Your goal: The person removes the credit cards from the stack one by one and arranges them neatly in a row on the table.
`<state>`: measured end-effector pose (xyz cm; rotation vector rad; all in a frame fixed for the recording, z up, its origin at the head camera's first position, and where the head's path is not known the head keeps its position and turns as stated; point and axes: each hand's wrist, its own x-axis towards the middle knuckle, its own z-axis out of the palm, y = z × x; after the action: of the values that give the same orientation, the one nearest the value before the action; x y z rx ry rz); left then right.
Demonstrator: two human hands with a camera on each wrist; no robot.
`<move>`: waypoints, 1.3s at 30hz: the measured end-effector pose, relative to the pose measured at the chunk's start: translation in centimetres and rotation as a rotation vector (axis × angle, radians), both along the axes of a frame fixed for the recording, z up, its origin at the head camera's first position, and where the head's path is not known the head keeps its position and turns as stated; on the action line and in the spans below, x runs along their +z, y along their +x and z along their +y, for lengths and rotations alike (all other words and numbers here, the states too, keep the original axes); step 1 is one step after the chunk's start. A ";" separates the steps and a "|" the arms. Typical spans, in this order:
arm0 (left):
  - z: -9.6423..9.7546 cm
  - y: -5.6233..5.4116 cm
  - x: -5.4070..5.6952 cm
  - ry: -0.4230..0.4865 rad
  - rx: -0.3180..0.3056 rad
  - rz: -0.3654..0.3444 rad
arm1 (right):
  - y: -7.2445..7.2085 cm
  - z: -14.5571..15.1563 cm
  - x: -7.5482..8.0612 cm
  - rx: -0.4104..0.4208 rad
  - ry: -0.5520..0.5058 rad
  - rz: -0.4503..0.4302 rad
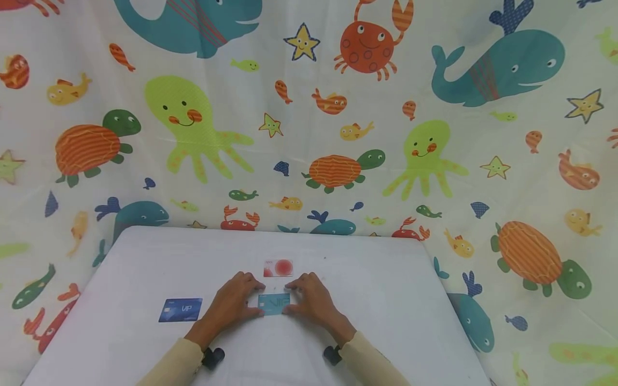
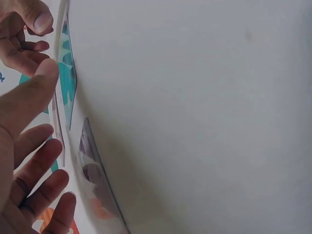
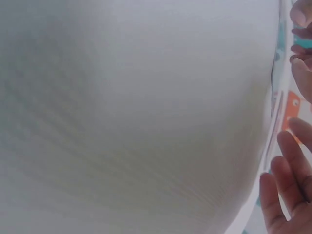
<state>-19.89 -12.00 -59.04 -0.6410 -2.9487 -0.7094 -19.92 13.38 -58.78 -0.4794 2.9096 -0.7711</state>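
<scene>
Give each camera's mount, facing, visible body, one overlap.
Head: head-worn, facing forward-down at table and sea-animal curtain; left hand, right hand, sleeves show.
Left wrist: worn there, looking low across table; parts of both hands, left edge.
Right wrist: worn there, also low across table; parts of both hands, right edge.
Head and left wrist share the teal card.

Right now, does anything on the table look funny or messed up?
Nothing looks spilled or broken. The dark blue card looks a little odd: it lies alone at the left, while the teal card and the red-and-white card sit close together, one behind the other.
</scene>
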 end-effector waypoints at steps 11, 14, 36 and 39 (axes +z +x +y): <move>0.4 0.8 0.7 0.061 0.029 0.000 | 0.2 0.8 0.8 0.002 -0.065 0.026; 0.6 1.4 0.9 0.071 0.041 0.000 | 0.8 1.1 1.2 -0.003 -0.085 0.018; 0.5 3.8 2.4 0.120 0.070 -0.005 | 2.9 0.8 2.7 -0.074 -0.108 -0.016; 0.3 3.9 2.5 0.117 0.073 -0.002 | 3.1 0.6 2.8 -0.085 -0.098 -0.011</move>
<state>-16.02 -11.73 -56.56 -0.5207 -2.8892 -0.8676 -16.79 13.97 -56.00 -0.3607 2.9092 -0.9286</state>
